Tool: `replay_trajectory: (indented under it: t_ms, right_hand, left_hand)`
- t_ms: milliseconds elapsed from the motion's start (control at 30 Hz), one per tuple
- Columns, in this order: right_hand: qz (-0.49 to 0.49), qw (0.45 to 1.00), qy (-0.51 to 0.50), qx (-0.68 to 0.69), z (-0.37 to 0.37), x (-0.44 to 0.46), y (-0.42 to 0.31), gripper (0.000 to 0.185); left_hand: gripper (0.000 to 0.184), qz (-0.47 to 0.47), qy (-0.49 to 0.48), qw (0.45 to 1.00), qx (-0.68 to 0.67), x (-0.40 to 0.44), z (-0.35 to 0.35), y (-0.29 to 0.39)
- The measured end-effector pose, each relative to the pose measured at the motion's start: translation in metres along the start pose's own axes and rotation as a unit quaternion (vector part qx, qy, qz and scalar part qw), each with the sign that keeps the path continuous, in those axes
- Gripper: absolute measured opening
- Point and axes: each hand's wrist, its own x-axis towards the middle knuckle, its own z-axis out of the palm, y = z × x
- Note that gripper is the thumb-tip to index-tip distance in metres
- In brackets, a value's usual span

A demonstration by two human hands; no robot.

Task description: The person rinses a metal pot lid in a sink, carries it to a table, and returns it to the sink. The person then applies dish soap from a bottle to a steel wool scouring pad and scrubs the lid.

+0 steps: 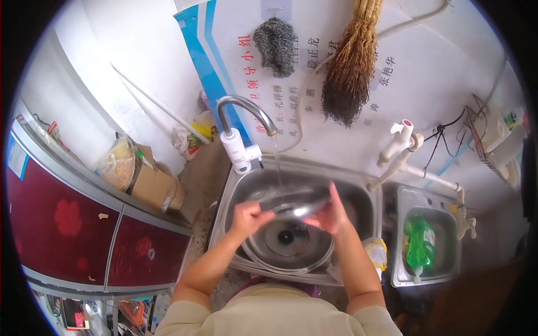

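Note:
My left hand (246, 218) and my right hand (333, 213) hold a shiny metal bowl (305, 209) between them, over the large steel sink (358, 196). The bowl is tilted and blurred by motion. My left fingers are closed at its left edge; my right hand supports the right side with the thumb pointing up. Water runs from the curved faucet (246, 103) just behind the bowl. Below, a wide round metal basin (255, 255) lies in the sink around the drain.
A small sink (400, 269) on the right holds a green bottle (420, 243). White pipes with a tap (400, 140) stand behind. A steel wool pad (276, 47) and a straw brush (352, 73) hang on the wall. Red cabinets (61, 218) are at left.

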Motion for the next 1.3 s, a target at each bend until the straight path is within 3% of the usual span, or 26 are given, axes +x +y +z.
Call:
replay_trajectory:
  t_ms: [67,100,167,233,300,367,400,500,633,733,867,1067,1167,1300]
  right_hand:
    - [-0.009,0.998,-0.054,-0.006,-0.017,-0.011,-0.001,0.091]
    - [0.001,0.999,-0.042,0.023,-0.009,-0.025,-0.004,0.072]
    - [-0.001,0.999,-0.002,0.041,-0.018,-0.032,0.001,0.061]
    - [0.021,0.994,0.053,0.097,-0.026,-0.036,0.01,0.051]
    - [-0.048,0.997,0.055,0.007,-0.039,-0.041,0.021,0.052]
    - [-0.103,0.989,0.087,-0.068,-0.026,-0.055,0.024,0.056]
    - [-0.126,0.983,0.107,-0.084,-0.017,-0.062,0.028,0.057]
    - [-0.183,0.963,0.164,-0.114,-0.001,-0.074,0.04,0.059]
    - [-0.246,0.941,0.204,-0.11,0.014,-0.088,0.059,0.06]
    - [-0.277,0.923,0.247,-0.102,0.03,-0.092,0.075,0.061]
    - [-0.34,0.886,0.296,-0.104,0.051,-0.086,0.1,0.06]
    - [-0.401,0.811,0.395,-0.159,0.062,-0.073,0.13,0.052]
    - [-0.47,0.745,0.426,-0.205,0.06,-0.063,0.142,0.05]
    - [-0.498,0.683,0.483,-0.228,0.083,-0.061,0.148,0.054]
  left_hand:
    - [0.046,0.102,-0.042,0.993,-0.032,0.0,0.005,0.015]
    - [0.045,0.084,-0.05,0.994,-0.049,-0.003,0.005,0.012]
    - [0.045,0.046,-0.068,0.993,-0.084,-0.009,0.007,0.0]
    - [0.042,-0.154,0.013,0.979,-0.129,-0.011,0.012,-0.011]
    - [0.03,-0.34,0.038,0.919,-0.196,-0.006,0.01,-0.037]
    - [0.022,-0.376,0.043,0.888,-0.263,0.009,0.009,-0.052]
    - [0.028,-0.393,0.043,0.87,-0.295,0.018,0.008,-0.058]
    - [0.058,-0.423,0.049,0.829,-0.361,0.044,0.019,-0.072]
    - [0.075,-0.403,0.057,0.825,-0.393,0.066,0.041,-0.11]
    - [0.078,-0.441,0.035,0.803,-0.399,0.07,0.033,-0.115]
    - [0.067,-0.463,-0.001,0.76,-0.456,0.068,0.012,-0.111]
    - [0.059,-0.422,-0.062,0.694,-0.58,0.065,-0.006,-0.096]
    - [0.061,-0.4,-0.095,0.689,-0.597,0.065,-0.013,-0.09]
    - [0.065,-0.403,-0.111,0.734,-0.536,0.059,-0.016,-0.072]
